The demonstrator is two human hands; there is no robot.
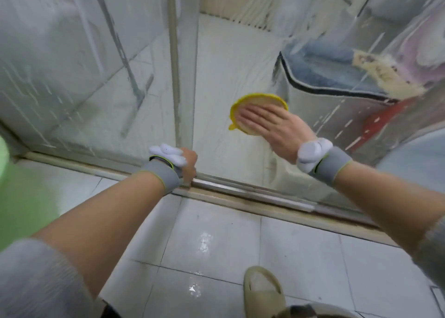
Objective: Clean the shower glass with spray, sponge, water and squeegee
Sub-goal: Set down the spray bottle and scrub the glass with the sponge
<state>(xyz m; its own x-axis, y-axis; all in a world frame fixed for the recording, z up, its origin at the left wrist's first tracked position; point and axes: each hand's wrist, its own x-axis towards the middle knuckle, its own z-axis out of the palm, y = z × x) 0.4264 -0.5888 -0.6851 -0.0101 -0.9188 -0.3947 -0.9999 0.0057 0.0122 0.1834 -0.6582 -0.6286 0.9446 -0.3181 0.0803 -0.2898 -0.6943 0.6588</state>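
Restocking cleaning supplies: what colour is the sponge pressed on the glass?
Yellow rim with a paler cream face; the sponge shows best in the head view.

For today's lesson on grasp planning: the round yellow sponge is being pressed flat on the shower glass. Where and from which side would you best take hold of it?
Grip the yellow sponge by its rim, probably the upper left arc, which shows bare beyond the right hand. It is a thin disc lying flat on the glass, so only the edge offers purchase. Come from the room side, fingers pinching across the rim; the small tab at its lower left may also serve.

Wet, streaked shower glass [228,59] — matt yellow sponge [258,99]; glossy floor tiles [216,233], metal track [240,190].
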